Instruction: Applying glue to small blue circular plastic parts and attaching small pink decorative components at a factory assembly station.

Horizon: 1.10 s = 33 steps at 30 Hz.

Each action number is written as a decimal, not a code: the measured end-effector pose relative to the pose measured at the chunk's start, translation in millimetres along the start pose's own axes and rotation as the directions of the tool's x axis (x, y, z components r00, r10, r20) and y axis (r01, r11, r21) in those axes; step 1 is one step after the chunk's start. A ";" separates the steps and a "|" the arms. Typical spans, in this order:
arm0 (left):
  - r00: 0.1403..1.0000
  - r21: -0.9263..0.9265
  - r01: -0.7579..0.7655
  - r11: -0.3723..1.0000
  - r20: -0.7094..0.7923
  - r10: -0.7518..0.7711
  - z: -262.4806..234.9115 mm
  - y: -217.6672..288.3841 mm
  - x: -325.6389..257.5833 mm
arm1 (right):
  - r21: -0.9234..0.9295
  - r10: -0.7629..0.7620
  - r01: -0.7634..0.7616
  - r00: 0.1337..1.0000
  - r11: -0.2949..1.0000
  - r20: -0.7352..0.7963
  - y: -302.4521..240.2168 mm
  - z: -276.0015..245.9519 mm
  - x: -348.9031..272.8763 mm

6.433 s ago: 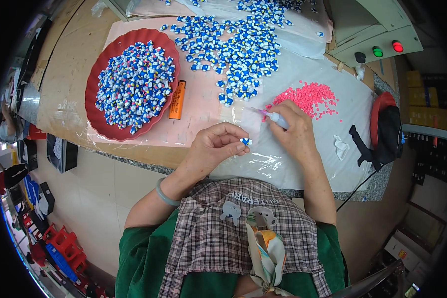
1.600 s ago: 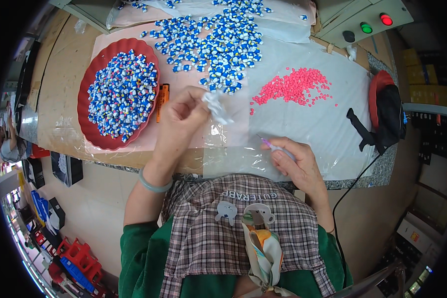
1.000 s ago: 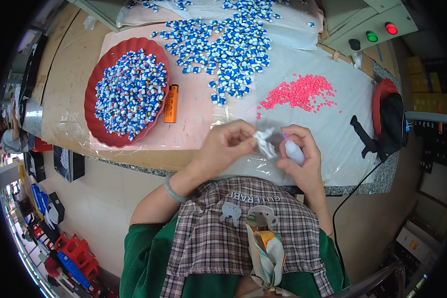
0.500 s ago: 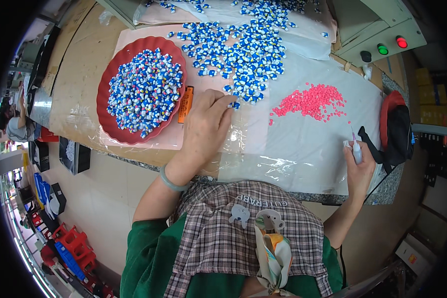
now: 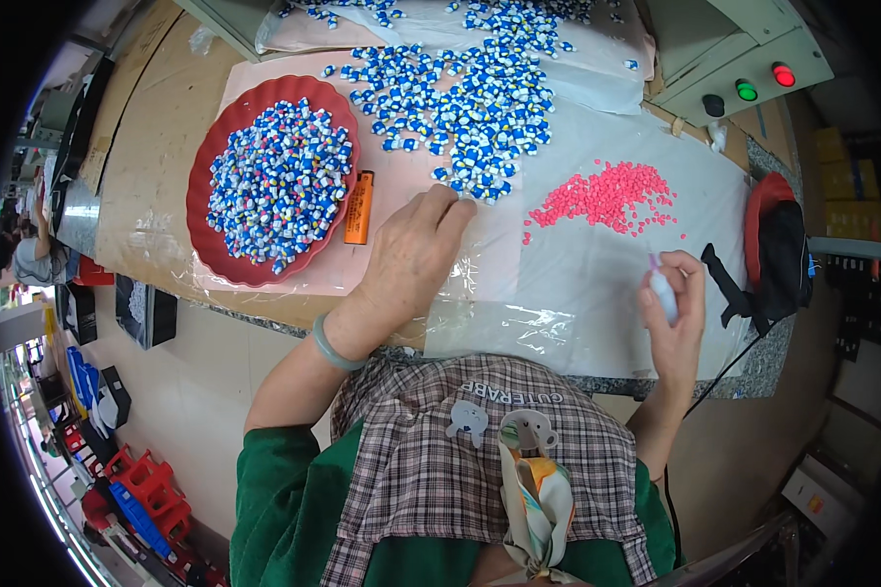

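Observation:
My left hand [image 5: 411, 252] is at the near edge of a heap of small blue-and-white pieces [image 5: 494, 137]. Its thumb and fingers are pinched together, and whatever lies between the tips is hidden. My right hand [image 5: 680, 318] grips a small pale squeeze bottle [image 5: 664, 296] with a thin violet tip, held upward over the sheet. Beyond that hand, bright pink bits [image 5: 612, 196] lie scattered in a small patch. To the left, a red scalloped dish [image 5: 204, 210] is heaped with blue-and-white pieces that show pink and yellow spots [image 5: 279, 186].
An orange bar-shaped object [image 5: 359, 207] lies between dish and left hand. Clear plastic film [image 5: 504, 328] covers the table's front. A grey metal housing [image 5: 753, 59] with lit green and red buttons stands back right. Black cloth [image 5: 783, 249] hangs over a red dish at the right edge.
My right hand has moved left with the bottle, closer to the pink bits. A blue-and-white piece seen at my left fingertips before is now out of sight.

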State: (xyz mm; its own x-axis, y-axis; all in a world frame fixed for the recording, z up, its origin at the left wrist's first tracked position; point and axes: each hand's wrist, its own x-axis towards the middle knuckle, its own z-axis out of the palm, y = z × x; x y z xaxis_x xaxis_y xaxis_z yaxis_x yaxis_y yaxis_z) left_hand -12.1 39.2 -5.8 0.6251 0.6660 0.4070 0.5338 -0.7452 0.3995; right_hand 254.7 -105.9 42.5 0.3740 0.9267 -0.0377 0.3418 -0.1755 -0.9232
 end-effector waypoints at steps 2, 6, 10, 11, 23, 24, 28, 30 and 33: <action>0.995 -0.170 0.097 0.981 0.036 -0.092 -9.9 9.8 3.9 | 0.119 0.032 -0.038 0.998 0.992 0.052 4.7 8.5 0.3; 0.879 -0.787 0.463 0.408 0.348 -0.326 -10.4 17.1 -6.0 | 0.275 -0.059 0.022 0.990 0.961 0.127 1.2 26.7 8.0; 0.812 -0.865 0.502 -0.005 0.473 -0.341 -3.7 26.9 -12.5 | 0.346 -0.129 0.088 0.987 0.934 0.097 3.1 34.9 12.6; 0.777 -0.836 0.547 -0.055 0.531 -0.338 -5.2 29.1 -10.9 | 0.387 -0.117 0.082 0.991 0.918 0.068 2.3 37.3 12.4; 0.776 -0.838 0.529 -0.131 0.540 -0.326 3.7 36.3 -19.0 | 0.122 -0.302 0.311 0.949 0.943 -0.084 -22.1 53.6 0.8; 0.779 -0.842 0.520 -0.143 0.537 -0.324 4.2 36.6 -19.4 | 0.122 -0.302 0.310 0.950 0.943 -0.082 -22.4 54.2 0.0; 0.771 -0.835 0.517 -0.189 0.550 -0.321 6.7 37.5 -22.0 | 0.032 -0.376 0.378 0.925 0.925 -0.062 -25.2 54.7 -4.2; 0.776 -0.835 0.516 -0.193 0.551 -0.307 8.2 36.9 -23.1 | 0.022 -0.372 0.374 0.926 0.927 -0.062 -24.7 54.7 -5.9; 0.777 -0.831 0.523 -0.189 0.556 -0.295 7.3 37.4 -22.0 | -0.083 -0.416 0.412 0.908 0.907 -0.042 -22.5 53.9 -7.3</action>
State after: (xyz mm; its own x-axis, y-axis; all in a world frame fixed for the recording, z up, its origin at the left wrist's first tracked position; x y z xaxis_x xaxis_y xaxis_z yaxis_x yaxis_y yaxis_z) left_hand -1.7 -3.5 -5.8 0.6445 0.7195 -0.2588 -0.2467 0.5161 0.8202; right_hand 197.8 -90.9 42.9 0.2337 0.9007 0.3662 0.5356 0.1951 -0.8217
